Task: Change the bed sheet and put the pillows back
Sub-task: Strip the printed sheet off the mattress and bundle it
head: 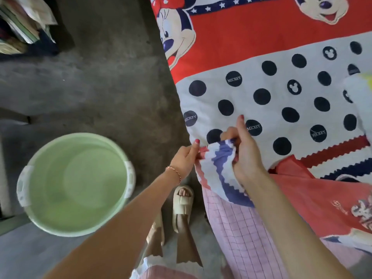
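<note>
**Both hands gripping the sheet corner at the bed's edge**

The left hand (186,158) and right hand (244,150) both have curled fingers closed on a bunched corner of the bed sheet (261,81), the left pinching the fold from the floor side, the right clutching it from the bed side with one finger stretched out over the cloth. The gathered piece between them shows white, blue and red zigzag stripes.

Just beyond the grip, the sheet lies spread over the bed: a white band with dark navy dots, several reading "MICKEY" and a few carrying a mouse-head outline. Further out comes a red band with cartoon mouse faces and a navy strip of white stars. To the right of the grip, a red part of the sheet is folded back on itself. Below the grip, a pink checked mattress (239,228) is bared.

A thin bracelet (174,171) circles the left wrist. Beneath the hands, a foot in a beige sandal (183,200) stands on the grey floor (112,81). Left of the grip sits a pale green tub (120,158) with white handles. Far off, at the upper left, is a blurred pile of folded cloth (22,25).
</note>
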